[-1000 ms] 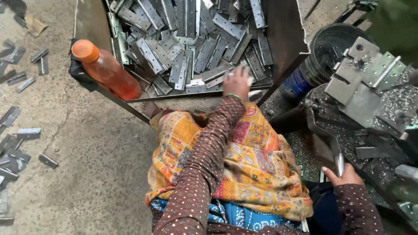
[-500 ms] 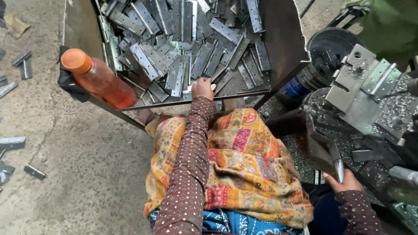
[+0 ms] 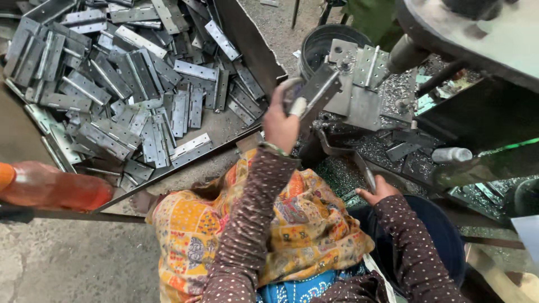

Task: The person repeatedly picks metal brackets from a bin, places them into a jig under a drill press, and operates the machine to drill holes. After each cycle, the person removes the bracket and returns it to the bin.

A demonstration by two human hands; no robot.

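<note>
Hinges fill most of the scene, and the work looks to be at an early or middle stage: the metal bin (image 3: 247,42) on the person's left is heaped with flat grey hinges (image 3: 140,95), so a large stock appears unprocessed. One hinge (image 3: 314,95) is raised in the left hand (image 3: 281,120), whose fingers are closed round its lower end, holding it between the bin and the press fixture (image 3: 359,84). The right hand (image 3: 379,191) lies low beside the machine bed, fingers curled on a thin dark bar (image 3: 366,174); whether it truly grips this or only rests there cannot be told. The two hands are well apart.

As for materials, the hinges are dull stamped steel, long rectangular leaves with a rolled knuckle down the middle, lying at all angles. The fixture carries square plates of the same grey metal, with fine bright swarf (image 3: 342,174) scattered below it. A black round bucket (image 3: 325,42) stands behind. An orange plastic bottle (image 3: 50,188) lies near the bin's corner, and a patterned yellow cloth (image 3: 303,224) covers the person's lap
</note>
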